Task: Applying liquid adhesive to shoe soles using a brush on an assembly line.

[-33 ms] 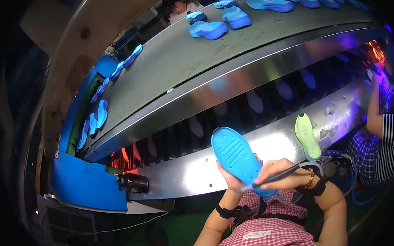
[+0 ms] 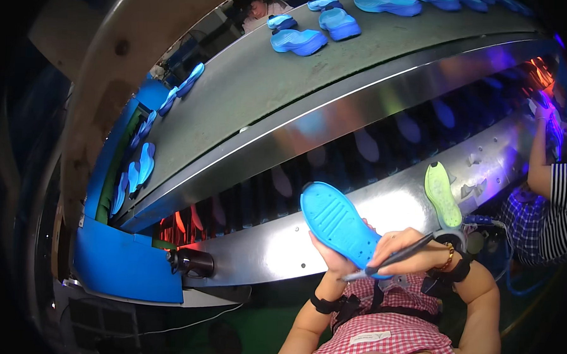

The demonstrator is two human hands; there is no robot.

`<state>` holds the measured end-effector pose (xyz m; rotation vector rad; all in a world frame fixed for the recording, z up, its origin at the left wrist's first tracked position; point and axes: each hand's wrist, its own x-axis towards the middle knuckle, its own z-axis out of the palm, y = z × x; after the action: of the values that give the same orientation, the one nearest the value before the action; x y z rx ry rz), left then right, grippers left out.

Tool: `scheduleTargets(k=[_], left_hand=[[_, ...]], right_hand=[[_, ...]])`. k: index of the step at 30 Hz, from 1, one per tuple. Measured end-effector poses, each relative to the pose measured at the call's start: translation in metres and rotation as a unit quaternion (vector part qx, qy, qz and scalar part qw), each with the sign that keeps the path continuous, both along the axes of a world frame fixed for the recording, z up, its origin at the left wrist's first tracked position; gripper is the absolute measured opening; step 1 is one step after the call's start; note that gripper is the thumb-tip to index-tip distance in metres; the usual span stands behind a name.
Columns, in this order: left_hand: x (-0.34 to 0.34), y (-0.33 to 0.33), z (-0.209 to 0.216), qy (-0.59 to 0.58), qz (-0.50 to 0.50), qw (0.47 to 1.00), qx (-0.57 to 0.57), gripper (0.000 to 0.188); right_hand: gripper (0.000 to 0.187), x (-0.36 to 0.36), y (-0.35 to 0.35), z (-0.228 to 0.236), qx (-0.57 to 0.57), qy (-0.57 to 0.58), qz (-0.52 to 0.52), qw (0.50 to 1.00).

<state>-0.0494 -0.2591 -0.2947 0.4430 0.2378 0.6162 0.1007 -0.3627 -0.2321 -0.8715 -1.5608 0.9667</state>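
My left hand (image 2: 329,260) grips a blue shoe sole (image 2: 333,218) from below, its ribbed underside tilted up toward me. My right hand (image 2: 408,248) holds a thin dark pen-like tool (image 2: 395,258), whose tip rests against the near end of the sole. Both hands hover in front of a shiny metal ledge (image 2: 261,255). A yellow-green sole (image 2: 443,195) lies on that ledge, just beyond my right hand. Black bands sit on both my wrists.
A grey conveyor belt (image 2: 255,100) runs above, carrying several blue soles (image 2: 300,42). Below it a dark slatted tunnel (image 2: 360,149) glows orange and purple. A blue box (image 2: 124,265) and a black cylinder (image 2: 191,261) stand at left. Another person's striped sleeve (image 2: 558,189) is at right.
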Motion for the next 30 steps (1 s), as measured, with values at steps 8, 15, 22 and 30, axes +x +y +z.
scheduleTargets(k=[8, 15, 22, 30], left_hand=[[0.000, 0.017, 0.012, -0.062, 0.176, 0.981, 0.045, 0.101], [-0.010, 0.025, 0.026, -0.121, 0.198, 0.968, 0.095, 0.098], [-0.013, 0.030, 0.024, -0.068, 0.231, 0.963, 0.119, 0.105], [0.001, 0.010, 0.052, -0.062, 0.212, 0.975, 0.032, 0.092]], right_hand=[[0.020, -0.003, -0.009, -0.008, 0.064, -0.014, -0.001, 0.998], [0.019, 0.004, -0.015, -0.009, 0.079, -0.087, -0.041, 0.992], [0.021, 0.008, -0.016, -0.024, 0.010, -0.078, -0.084, 0.993], [0.021, 0.001, -0.010, -0.031, -0.143, 0.302, -0.083, 0.939]])
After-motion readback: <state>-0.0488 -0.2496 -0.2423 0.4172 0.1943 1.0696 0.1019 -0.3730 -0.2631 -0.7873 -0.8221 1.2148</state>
